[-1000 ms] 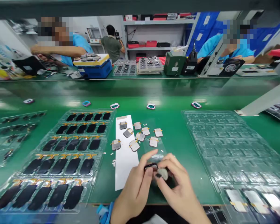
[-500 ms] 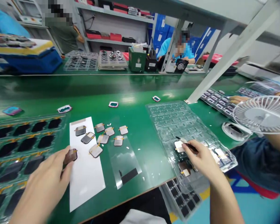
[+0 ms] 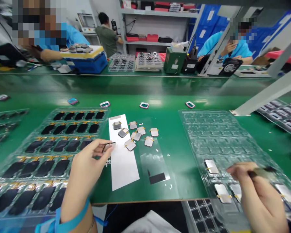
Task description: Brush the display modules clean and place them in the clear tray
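Note:
My left hand hovers over the green bench, fingers pinched on a thin dark square screen part held edge-on beside a white paper strip. Several small grey square parts lie at the strip's far end. My right hand, blurred by motion, is closed round a dark slim tool above the near end of a clear plastic tray. A few silvery square parts sit in that tray's near pockets.
A clear tray of black screens lies left. A film sheet with a black patch lies centre. Small framed parts dot the belt beyond. Other people in blue shirts work across the bench; a blue box and racks stand there.
The view swung back left. My left hand lifted one dark part off the paper strip. My right hand shifted rightward along the clear tray, leaving a silvery part in a pocket.

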A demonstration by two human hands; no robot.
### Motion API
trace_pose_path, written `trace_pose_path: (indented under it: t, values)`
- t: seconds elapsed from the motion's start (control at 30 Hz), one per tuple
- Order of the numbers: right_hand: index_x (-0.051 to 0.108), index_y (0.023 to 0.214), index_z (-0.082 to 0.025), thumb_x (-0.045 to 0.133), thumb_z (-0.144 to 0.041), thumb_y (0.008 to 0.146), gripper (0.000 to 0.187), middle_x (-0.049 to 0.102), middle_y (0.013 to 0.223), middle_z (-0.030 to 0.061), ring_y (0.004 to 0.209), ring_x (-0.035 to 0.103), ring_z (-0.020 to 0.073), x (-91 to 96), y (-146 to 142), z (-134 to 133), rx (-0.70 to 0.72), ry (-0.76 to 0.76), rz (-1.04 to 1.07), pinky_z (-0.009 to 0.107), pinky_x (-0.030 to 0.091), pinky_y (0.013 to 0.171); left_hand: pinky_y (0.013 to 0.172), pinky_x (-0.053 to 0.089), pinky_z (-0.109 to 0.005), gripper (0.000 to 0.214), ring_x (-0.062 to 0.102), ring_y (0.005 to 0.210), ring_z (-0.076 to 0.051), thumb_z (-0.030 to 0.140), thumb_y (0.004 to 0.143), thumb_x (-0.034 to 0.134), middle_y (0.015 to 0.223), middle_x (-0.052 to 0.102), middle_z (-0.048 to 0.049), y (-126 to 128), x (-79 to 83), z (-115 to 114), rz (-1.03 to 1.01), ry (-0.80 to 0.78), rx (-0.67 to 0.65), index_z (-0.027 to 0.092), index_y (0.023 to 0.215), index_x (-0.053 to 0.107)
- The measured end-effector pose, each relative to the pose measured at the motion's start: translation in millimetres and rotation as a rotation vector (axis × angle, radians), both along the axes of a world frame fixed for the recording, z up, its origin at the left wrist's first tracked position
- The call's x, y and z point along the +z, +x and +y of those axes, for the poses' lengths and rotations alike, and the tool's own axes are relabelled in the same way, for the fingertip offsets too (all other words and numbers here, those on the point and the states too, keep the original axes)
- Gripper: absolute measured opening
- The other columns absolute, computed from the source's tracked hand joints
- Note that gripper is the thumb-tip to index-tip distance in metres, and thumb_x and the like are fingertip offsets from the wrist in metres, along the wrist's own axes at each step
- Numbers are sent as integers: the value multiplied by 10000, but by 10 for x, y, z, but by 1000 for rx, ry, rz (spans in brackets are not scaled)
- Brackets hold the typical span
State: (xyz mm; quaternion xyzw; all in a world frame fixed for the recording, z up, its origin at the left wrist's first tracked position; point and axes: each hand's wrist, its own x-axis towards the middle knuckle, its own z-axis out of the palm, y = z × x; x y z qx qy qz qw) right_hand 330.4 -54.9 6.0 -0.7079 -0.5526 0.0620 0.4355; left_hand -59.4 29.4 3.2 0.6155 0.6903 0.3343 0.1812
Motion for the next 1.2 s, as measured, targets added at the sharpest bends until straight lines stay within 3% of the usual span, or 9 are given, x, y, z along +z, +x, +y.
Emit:
trace_pose_path:
  t: [0.07,0.17,0.27,0.4,0.53,0.77,1.07,1.2]
  values:
    - [658,796,-271,460,-377,992,298,590,930,69,928,591,243,42,-240,42,102,118,58,409,438,808,662,564,-271,184,688,697,-169,380,808,711,809,721,-2,166,18,-105,-192,27,-71,216,835,632]
    - [640,844,-258,396,-300,1023,306,569,924,50,898,570,204,9,-679,165,376,104,215,359,445,745,646,554,-212,190,704,691,-133,267,857,702,759,717,25,423,22,-257,-323,38,-360,204,733,574]
    - [595,938,-262,457,-222,1009,161,560,918,25,877,580,169,-126,-1062,281,615,-50,412,316,484,732,639,524,-198,173,692,695,-114,240,909,683,788,741,32,535,-19,-336,-243,77,-659,199,760,606]
    - [534,1004,-272,510,-178,986,99,526,952,13,859,574,139,-325,-1313,330,680,-122,527,277,515,725,756,517,-272,107,684,839,-160,300,925,670,923,770,12,489,-113,-333,-94,227,-850,201,887,651]
    - [507,1011,-272,508,-141,979,135,509,969,12,882,571,129,-422,-1333,319,661,-56,542,259,521,735,721,486,-299,163,657,847,-171,328,954,617,938,773,25,475,-156,-320,-23,259,-912,196,860,631]
    - [540,993,-248,545,-139,959,115,532,943,17,846,603,139,-438,-1315,309,646,-81,502,271,543,699,692,473,-317,255,636,845,-185,364,1004,512,867,757,11,524,-181,-320,84,254,-928,191,845,610]
    - [563,967,-223,585,-137,934,95,544,948,12,776,641,118,-451,-1355,307,612,-59,568,268,582,683,668,466,-344,234,628,819,-200,351,986,545,852,745,-2,529,-181,-321,157,195,-958,181,834,597]
    - [597,907,-207,641,-176,913,54,564,905,-7,695,675,95,-399,-1355,331,516,-40,706,233,582,649,681,449,-325,198,622,807,-186,339,962,595,871,744,7,536,-190,-313,100,183,-945,187,834,593]
